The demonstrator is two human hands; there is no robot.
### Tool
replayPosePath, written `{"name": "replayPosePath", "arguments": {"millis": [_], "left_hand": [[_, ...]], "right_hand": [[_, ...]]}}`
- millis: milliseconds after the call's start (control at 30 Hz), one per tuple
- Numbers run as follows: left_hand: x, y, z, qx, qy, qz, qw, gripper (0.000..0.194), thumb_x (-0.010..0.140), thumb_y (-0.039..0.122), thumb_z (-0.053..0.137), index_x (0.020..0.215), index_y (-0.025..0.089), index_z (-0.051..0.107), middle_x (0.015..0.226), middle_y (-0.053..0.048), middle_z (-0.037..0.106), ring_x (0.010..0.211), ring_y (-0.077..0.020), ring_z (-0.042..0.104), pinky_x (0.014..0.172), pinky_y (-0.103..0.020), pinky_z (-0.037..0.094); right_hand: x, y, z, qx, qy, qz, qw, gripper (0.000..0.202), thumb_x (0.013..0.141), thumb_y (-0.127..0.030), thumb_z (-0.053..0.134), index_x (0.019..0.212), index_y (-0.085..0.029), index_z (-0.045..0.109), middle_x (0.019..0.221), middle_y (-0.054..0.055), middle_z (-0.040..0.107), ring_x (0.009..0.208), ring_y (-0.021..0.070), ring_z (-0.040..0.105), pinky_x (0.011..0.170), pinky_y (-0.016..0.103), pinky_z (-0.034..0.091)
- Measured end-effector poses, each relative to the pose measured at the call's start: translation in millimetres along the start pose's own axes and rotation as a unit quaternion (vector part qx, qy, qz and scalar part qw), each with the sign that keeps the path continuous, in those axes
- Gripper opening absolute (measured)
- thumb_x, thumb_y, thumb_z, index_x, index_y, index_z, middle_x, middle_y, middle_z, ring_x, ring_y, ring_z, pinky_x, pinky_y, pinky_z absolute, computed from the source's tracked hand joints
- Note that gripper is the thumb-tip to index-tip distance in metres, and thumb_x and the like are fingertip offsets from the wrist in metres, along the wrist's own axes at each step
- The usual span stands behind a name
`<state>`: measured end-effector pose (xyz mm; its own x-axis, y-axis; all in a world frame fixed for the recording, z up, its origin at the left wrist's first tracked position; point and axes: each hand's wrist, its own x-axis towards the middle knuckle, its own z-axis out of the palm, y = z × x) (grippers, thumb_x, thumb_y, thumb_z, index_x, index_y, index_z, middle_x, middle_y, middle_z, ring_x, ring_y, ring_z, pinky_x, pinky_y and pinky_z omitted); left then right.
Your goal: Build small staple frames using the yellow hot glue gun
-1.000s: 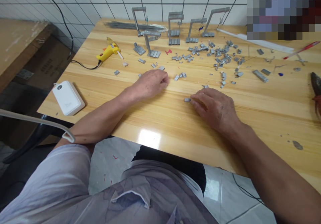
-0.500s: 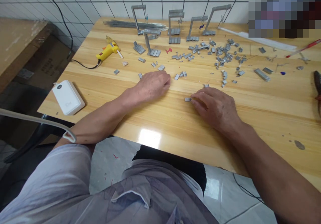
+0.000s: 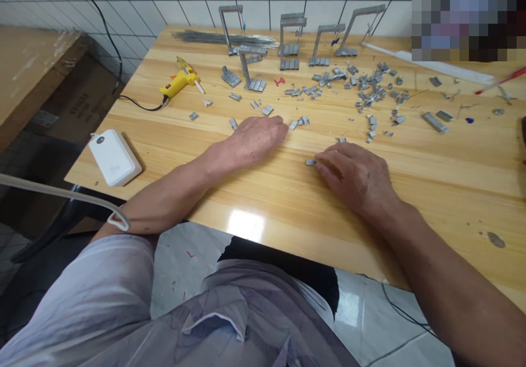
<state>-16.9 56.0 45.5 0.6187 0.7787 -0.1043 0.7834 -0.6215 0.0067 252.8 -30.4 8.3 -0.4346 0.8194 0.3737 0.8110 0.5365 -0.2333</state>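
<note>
My right hand (image 3: 353, 172) pinches a small grey metal piece (image 3: 310, 162) between thumb and forefinger, just above or on the wooden table (image 3: 263, 191). My left hand (image 3: 261, 139) rests palm down on the table with its fingers together and curled; whatever it may hold is hidden beneath it. Just beyond its fingertips lie a few small grey pieces (image 3: 299, 122). A larger scatter of grey pieces (image 3: 372, 85) spreads over the table beyond my right hand. Several upright grey frames (image 3: 246, 68) stand on slatted bases toward the wall.
A yellow glue gun (image 3: 179, 82) with a black cord lies at the left. Nearer is a white power bank (image 3: 115, 158). Thin metal rods (image 3: 226, 40) lie along the back edge. A red pen (image 3: 499, 80) and a white strip (image 3: 427, 66) are at the back right.
My left hand has shifted slightly to the right, its fingers a little more extended. My right hand keeps its pinch on the small piece. The whole view has shifted slightly.
</note>
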Motion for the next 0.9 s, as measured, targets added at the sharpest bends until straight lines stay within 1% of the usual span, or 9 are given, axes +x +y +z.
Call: {"name": "replayPosePath", "arguments": {"millis": [100, 200, 333, 433, 533, 600, 700, 800, 900], "left_hand": [[0, -1, 0.7, -0.006, 0.009, 0.009, 1.000, 0.026, 0.111, 0.016, 0.051, 0.116, 0.019, 0.076, 0.114, -0.013, 0.077, 0.105, -0.0305, 0.075, 0.086, -0.039, 0.056], [0, -1, -0.2, -0.003, 0.004, 0.022, 1.000, 0.026, 0.111, 0.017, 0.051, 0.115, 0.019, 0.077, 0.113, -0.013, 0.077, 0.104, -0.0302, 0.075, 0.086, -0.039, 0.056], [1, 5, -1.6, 0.015, 0.001, 0.033, 0.999, 0.028, 0.107, 0.013, 0.050, 0.114, 0.017, 0.078, 0.113, -0.015, 0.077, 0.102, -0.0297, 0.075, 0.086, -0.039, 0.056], [2, 13, -2.3, 0.019, -0.002, 0.032, 0.999, 0.031, 0.104, 0.010, 0.050, 0.119, 0.014, 0.077, 0.117, -0.017, 0.077, 0.103, -0.0306, 0.075, 0.089, -0.041, 0.057], [3, 17, -2.9, 0.018, -0.008, 0.024, 1.000, 0.035, 0.104, 0.012, 0.049, 0.127, 0.011, 0.075, 0.121, -0.019, 0.077, 0.107, -0.0319, 0.076, 0.091, -0.042, 0.057], [3, 15, -3.4, 0.009, -0.009, 0.007, 1.000, 0.034, 0.106, 0.015, 0.048, 0.129, 0.012, 0.074, 0.123, -0.019, 0.077, 0.109, -0.0320, 0.076, 0.093, -0.042, 0.057], [2, 6, -4.2, -0.026, 0.001, -0.020, 0.999, 0.031, 0.107, 0.019, 0.048, 0.121, 0.016, 0.075, 0.119, -0.017, 0.078, 0.108, -0.0312, 0.075, 0.095, -0.041, 0.057], [2, -4, -4.4, -0.064, 0.028, -0.037, 0.997, 0.026, 0.104, 0.019, 0.049, 0.110, 0.018, 0.075, 0.110, -0.014, 0.078, 0.103, -0.0297, 0.074, 0.091, -0.040, 0.056], [4, -13, -4.2, -0.105, 0.061, -0.040, 0.992, 0.020, 0.100, 0.019, 0.053, 0.102, 0.020, 0.073, 0.103, -0.010, 0.077, 0.096, -0.0264, 0.072, 0.087, -0.038, 0.055]], "right_hand": [[1, -1, -1, -0.001, 0.001, 0.004, 1.000, 0.030, 0.112, -0.032, 0.055, 0.109, -0.025, 0.084, 0.111, 0.010, 0.085, 0.097, 0.0268, 0.076, 0.076, 0.038, 0.054], [1, -2, -1, -0.002, 0.003, 0.002, 1.000, 0.030, 0.112, -0.033, 0.055, 0.109, -0.025, 0.084, 0.111, 0.010, 0.086, 0.097, 0.0269, 0.076, 0.076, 0.038, 0.055], [0, -1, 0, -0.006, 0.004, -0.003, 1.000, 0.030, 0.112, -0.032, 0.055, 0.110, -0.025, 0.084, 0.112, 0.011, 0.086, 0.097, 0.0273, 0.077, 0.078, 0.038, 0.056], [0, -1, 1, -0.011, 0.003, -0.005, 1.000, 0.030, 0.112, -0.031, 0.056, 0.111, -0.025, 0.084, 0.112, 0.011, 0.086, 0.097, 0.0273, 0.077, 0.078, 0.038, 0.056], [0, 0, 2, -0.003, 0.004, -0.005, 1.000, 0.027, 0.111, -0.030, 0.058, 0.110, -0.024, 0.084, 0.112, 0.011, 0.085, 0.097, 0.0267, 0.077, 0.078, 0.038, 0.056], [0, 0, 3, -0.002, 0.010, -0.001, 1.000, 0.027, 0.111, -0.030, 0.058, 0.110, -0.024, 0.084, 0.112, 0.011, 0.085, 0.098, 0.0266, 0.076, 0.078, 0.038, 0.055], [-1, 0, 2, -0.004, 0.021, 0.007, 1.000, 0.028, 0.111, -0.032, 0.058, 0.108, -0.025, 0.084, 0.111, 0.011, 0.085, 0.100, 0.0271, 0.076, 0.079, 0.038, 0.056], [-1, 1, 1, -0.006, 0.026, 0.006, 1.000, 0.026, 0.111, -0.033, 0.060, 0.106, -0.025, 0.084, 0.110, 0.011, 0.085, 0.099, 0.0272, 0.076, 0.079, 0.038, 0.056], [-1, 1, 0, -0.005, 0.030, 0.003, 1.000, 0.026, 0.111, -0.033, 0.060, 0.106, -0.025, 0.084, 0.111, 0.010, 0.086, 0.098, 0.0268, 0.077, 0.080, 0.038, 0.057]]}}
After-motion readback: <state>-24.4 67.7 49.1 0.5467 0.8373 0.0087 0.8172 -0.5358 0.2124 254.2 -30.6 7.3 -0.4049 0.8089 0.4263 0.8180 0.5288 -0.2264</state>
